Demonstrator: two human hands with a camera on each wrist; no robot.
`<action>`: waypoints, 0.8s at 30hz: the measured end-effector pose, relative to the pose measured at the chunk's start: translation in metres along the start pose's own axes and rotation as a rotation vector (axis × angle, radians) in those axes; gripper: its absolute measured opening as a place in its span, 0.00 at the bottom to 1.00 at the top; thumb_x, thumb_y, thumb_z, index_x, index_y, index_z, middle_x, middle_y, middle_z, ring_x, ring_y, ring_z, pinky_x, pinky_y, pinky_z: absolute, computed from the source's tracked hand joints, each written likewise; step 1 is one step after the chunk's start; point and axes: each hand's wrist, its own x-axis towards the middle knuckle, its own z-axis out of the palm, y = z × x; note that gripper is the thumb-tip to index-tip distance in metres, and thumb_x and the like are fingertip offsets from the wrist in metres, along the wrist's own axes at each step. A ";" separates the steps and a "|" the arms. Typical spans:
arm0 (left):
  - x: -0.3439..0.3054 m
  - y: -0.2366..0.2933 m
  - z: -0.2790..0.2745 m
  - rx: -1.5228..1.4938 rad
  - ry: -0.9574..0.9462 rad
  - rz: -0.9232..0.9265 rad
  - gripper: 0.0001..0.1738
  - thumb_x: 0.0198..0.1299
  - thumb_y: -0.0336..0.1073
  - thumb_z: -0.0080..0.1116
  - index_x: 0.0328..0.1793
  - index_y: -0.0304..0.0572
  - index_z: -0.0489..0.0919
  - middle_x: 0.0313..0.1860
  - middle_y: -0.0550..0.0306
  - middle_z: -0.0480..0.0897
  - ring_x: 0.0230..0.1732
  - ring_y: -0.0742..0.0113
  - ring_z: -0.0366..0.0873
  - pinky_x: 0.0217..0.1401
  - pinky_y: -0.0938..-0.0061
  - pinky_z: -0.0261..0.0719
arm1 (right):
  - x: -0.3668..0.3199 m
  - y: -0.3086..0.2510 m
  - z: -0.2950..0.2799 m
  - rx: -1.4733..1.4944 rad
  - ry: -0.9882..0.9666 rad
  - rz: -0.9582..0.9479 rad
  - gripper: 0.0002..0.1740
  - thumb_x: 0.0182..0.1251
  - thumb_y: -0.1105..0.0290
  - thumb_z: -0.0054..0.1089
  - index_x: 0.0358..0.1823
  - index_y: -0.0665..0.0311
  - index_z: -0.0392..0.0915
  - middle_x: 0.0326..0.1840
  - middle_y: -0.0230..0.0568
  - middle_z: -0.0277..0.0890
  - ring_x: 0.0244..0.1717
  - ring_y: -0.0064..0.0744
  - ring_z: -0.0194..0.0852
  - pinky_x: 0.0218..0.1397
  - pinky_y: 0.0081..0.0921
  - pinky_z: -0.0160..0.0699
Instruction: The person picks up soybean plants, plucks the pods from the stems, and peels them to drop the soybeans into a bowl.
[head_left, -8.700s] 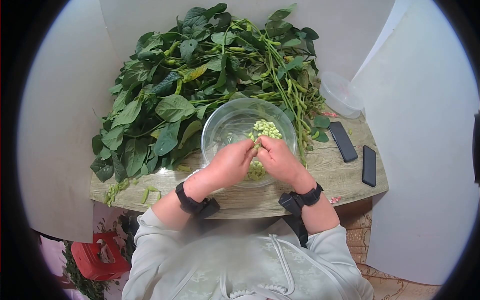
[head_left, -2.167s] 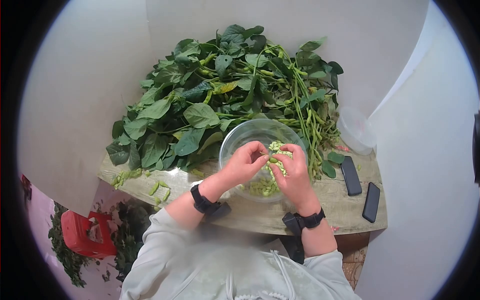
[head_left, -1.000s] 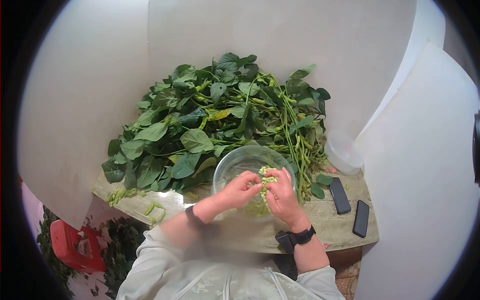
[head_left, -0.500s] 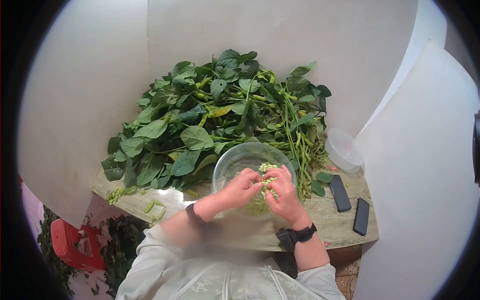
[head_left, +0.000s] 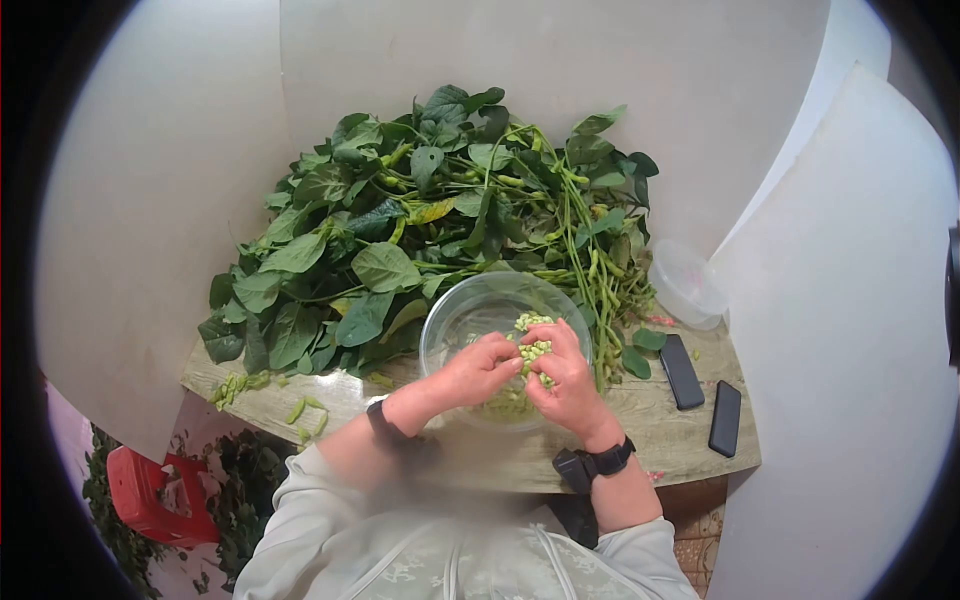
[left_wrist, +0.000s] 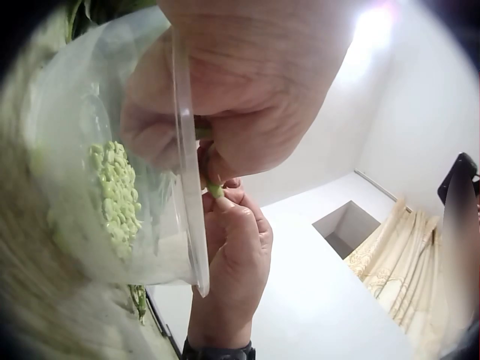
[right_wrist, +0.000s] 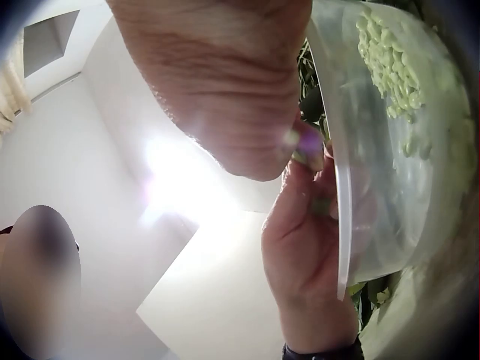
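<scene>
A clear plastic bowl (head_left: pixel 436 325) stands at the front middle of the table, with shelled pale green beans (left_wrist: pixel 116 195) inside. Above it, the left hand (head_left: pixel 476 372) and right hand (head_left: pixel 562 385) meet with bent fingers. In the left wrist view a small green pod (left_wrist: pixel 215 190) is pinched between the fingertips of the left hand (left_wrist: pixel 240 82) and the right hand (left_wrist: pixel 238 255). Another bit of green shows within the curled left fingers. The right wrist view has the right hand (right_wrist: pixel 225 82) close to the left hand (right_wrist: pixel 307 255), their contact partly hidden.
Leafy bean plants (head_left: pixel 385 268) are heaped behind the bowl. To the right are an empty clear tub (head_left: pixel 688 285) and two black phone-like objects (head_left: pixel 682 372) (head_left: pixel 725 418). Loose pods (head_left: pixel 240 387) lie at the left front; a red stool (head_left: pixel 150 500) stands below.
The head view has shifted. Both hands remain over the bowl; their fingertips, close together 8.7 s ago, are slightly farther apart now. Fingers have moved only a little in the last second.
</scene>
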 end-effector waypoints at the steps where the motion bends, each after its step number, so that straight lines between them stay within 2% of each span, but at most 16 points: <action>1: 0.000 -0.002 0.001 -0.002 -0.003 -0.001 0.10 0.70 0.38 0.55 0.43 0.38 0.77 0.41 0.56 0.72 0.43 0.66 0.69 0.46 0.71 0.71 | 0.000 -0.001 -0.001 0.003 0.007 -0.003 0.05 0.47 0.80 0.59 0.24 0.68 0.71 0.50 0.47 0.73 0.61 0.52 0.71 0.72 0.58 0.55; 3: 0.002 -0.002 0.003 -0.090 0.001 -0.026 0.10 0.71 0.39 0.54 0.41 0.41 0.77 0.36 0.62 0.72 0.37 0.72 0.69 0.40 0.74 0.70 | -0.001 0.000 -0.001 0.011 0.004 -0.002 0.05 0.47 0.80 0.59 0.24 0.68 0.71 0.50 0.47 0.73 0.61 0.52 0.71 0.73 0.58 0.55; 4: 0.002 0.001 0.001 -0.089 0.002 -0.025 0.10 0.71 0.39 0.54 0.41 0.41 0.77 0.36 0.62 0.72 0.37 0.72 0.69 0.40 0.74 0.70 | -0.001 0.001 -0.001 0.020 0.001 -0.005 0.05 0.47 0.79 0.59 0.24 0.68 0.71 0.51 0.48 0.73 0.61 0.52 0.71 0.73 0.59 0.54; 6: 0.001 0.011 -0.004 -0.338 -0.115 -0.282 0.09 0.72 0.38 0.53 0.39 0.45 0.76 0.31 0.69 0.69 0.29 0.79 0.63 0.30 0.80 0.63 | 0.000 -0.002 -0.001 0.016 0.006 0.000 0.05 0.47 0.79 0.59 0.24 0.68 0.72 0.52 0.48 0.72 0.61 0.51 0.70 0.73 0.59 0.53; 7: 0.001 0.010 -0.005 -0.337 -0.116 -0.283 0.09 0.72 0.38 0.53 0.39 0.45 0.76 0.31 0.69 0.69 0.29 0.79 0.63 0.30 0.80 0.63 | 0.000 -0.004 -0.002 0.012 0.011 0.007 0.05 0.47 0.79 0.59 0.24 0.68 0.72 0.53 0.49 0.72 0.62 0.51 0.70 0.74 0.60 0.53; 9: 0.001 0.005 -0.008 -0.636 -0.202 -0.423 0.07 0.71 0.37 0.53 0.37 0.48 0.74 0.26 0.74 0.66 0.24 0.83 0.56 0.25 0.83 0.52 | 0.001 -0.008 -0.003 0.011 0.003 0.012 0.05 0.48 0.79 0.60 0.24 0.68 0.72 0.55 0.50 0.71 0.63 0.50 0.68 0.74 0.61 0.52; 12: 0.001 0.003 -0.011 -0.795 -0.255 -0.461 0.06 0.70 0.34 0.54 0.37 0.49 0.73 0.26 0.74 0.65 0.24 0.82 0.54 0.25 0.82 0.49 | 0.001 -0.008 -0.003 0.002 -0.012 0.008 0.05 0.48 0.79 0.60 0.24 0.68 0.72 0.58 0.50 0.69 0.65 0.50 0.66 0.74 0.62 0.50; 19: 0.002 -0.003 -0.014 -0.914 -0.318 -0.456 0.07 0.71 0.35 0.55 0.36 0.50 0.73 0.24 0.74 0.63 0.23 0.81 0.53 0.25 0.81 0.48 | -0.001 -0.005 -0.001 -0.071 -0.035 -0.042 0.04 0.45 0.78 0.62 0.24 0.66 0.75 0.60 0.51 0.68 0.68 0.52 0.64 0.75 0.62 0.47; 24: 0.003 0.000 -0.015 -0.961 -0.346 -0.478 0.09 0.74 0.39 0.51 0.37 0.49 0.73 0.24 0.74 0.63 0.23 0.81 0.53 0.24 0.81 0.48 | 0.002 -0.011 -0.003 -0.088 -0.024 -0.055 0.04 0.44 0.78 0.61 0.23 0.66 0.75 0.61 0.50 0.67 0.69 0.52 0.63 0.75 0.62 0.48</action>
